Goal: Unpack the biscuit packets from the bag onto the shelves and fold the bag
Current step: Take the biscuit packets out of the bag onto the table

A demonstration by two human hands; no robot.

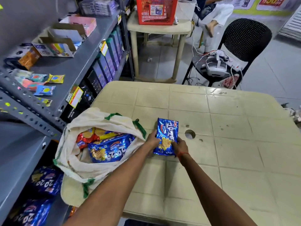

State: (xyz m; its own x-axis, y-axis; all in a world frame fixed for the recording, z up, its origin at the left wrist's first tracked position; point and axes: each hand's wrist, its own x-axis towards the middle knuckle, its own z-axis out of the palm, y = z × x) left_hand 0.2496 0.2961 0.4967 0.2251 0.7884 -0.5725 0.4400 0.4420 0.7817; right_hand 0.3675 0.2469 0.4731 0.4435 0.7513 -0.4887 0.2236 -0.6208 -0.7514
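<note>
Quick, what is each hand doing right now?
Left hand: closed on the left edge of the blue 20-20 biscuit packet.
Right hand: closed on the same packet's right edge.

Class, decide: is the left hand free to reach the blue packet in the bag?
Probably not yet: the left hand grips a packet with the right hand. The bag is open.

Single head view, looks forward-down, close over table; wide lens, edges seemingly warped.
</note>
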